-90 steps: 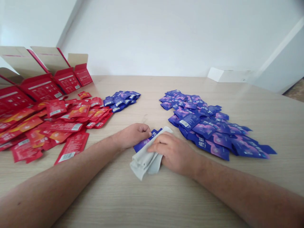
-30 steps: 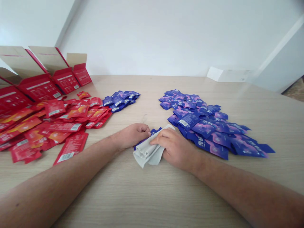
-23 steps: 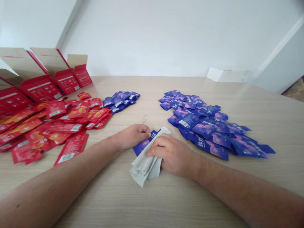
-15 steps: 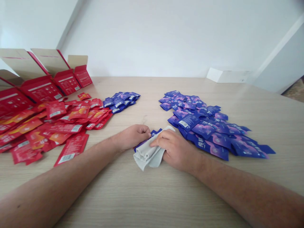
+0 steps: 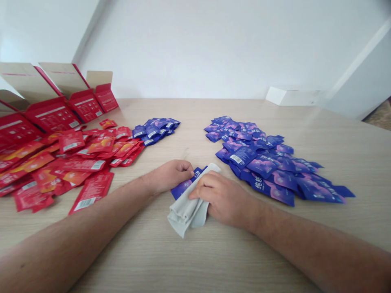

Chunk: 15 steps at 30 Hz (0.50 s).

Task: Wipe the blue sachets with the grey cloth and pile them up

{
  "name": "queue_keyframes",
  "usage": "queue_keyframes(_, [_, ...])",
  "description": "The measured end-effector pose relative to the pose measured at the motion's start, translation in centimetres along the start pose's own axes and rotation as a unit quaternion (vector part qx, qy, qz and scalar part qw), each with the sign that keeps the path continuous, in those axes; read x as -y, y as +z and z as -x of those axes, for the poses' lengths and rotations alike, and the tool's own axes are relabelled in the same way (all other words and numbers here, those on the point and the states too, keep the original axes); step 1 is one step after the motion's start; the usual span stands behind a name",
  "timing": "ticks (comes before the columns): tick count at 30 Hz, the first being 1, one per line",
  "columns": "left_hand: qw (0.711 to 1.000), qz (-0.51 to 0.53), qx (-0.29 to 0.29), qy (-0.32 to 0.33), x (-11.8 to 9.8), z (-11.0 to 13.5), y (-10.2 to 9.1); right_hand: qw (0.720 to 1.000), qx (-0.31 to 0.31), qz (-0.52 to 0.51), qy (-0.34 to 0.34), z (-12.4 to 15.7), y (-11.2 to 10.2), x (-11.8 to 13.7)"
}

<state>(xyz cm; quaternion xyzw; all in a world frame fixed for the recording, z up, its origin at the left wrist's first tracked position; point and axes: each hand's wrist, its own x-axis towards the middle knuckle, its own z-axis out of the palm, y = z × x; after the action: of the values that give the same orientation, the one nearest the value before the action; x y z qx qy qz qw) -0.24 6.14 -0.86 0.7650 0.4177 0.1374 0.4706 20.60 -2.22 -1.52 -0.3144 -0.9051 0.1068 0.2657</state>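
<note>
A blue-purple sachet [image 5: 182, 187] lies on the table in front of me, partly covered by a folded pale grey cloth [image 5: 187, 205]. My left hand [image 5: 174, 176] is closed on the sachet's upper left edge, thumb on top. The cloth is gripped in my right hand [image 5: 224, 197], which presses it across the sachet's right side. To the right spreads a large pile of similar blue-purple sachets [image 5: 269, 162]. Beyond my left hand sits a smaller pile of blue sachets [image 5: 155, 130].
Many red and orange sachets [image 5: 70, 162] are heaped at the left. Behind them stand several red boxes [image 5: 53, 114] with raised flaps. A white box [image 5: 290, 97] rests by the wall at the back right of the wooden table [image 5: 189, 264].
My right hand and the cloth have moved slightly toward me and to the left, baring more of the sachet's face. My left hand keeps its place.
</note>
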Motion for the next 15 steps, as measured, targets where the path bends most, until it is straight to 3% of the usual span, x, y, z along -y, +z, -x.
queue_keyframes(5, [0.999, 0.013, 0.012, -0.039, -0.11, 0.12, 0.04, 0.998, -0.042, 0.015, 0.049, 0.01, -0.13, -0.46])
queue_keyframes(11, [1.0, -0.002, 0.004, 0.001, -0.07, -0.05, -0.11, 1.0, 0.0, 0.002, 0.005, 0.03, -0.11, -0.13])
queue_keyframes(15, [0.999, 0.01, 0.011, -0.03, -0.07, 0.03, -0.04, 0.998, -0.033, 0.016, 0.048, -0.02, -0.12, -0.47])
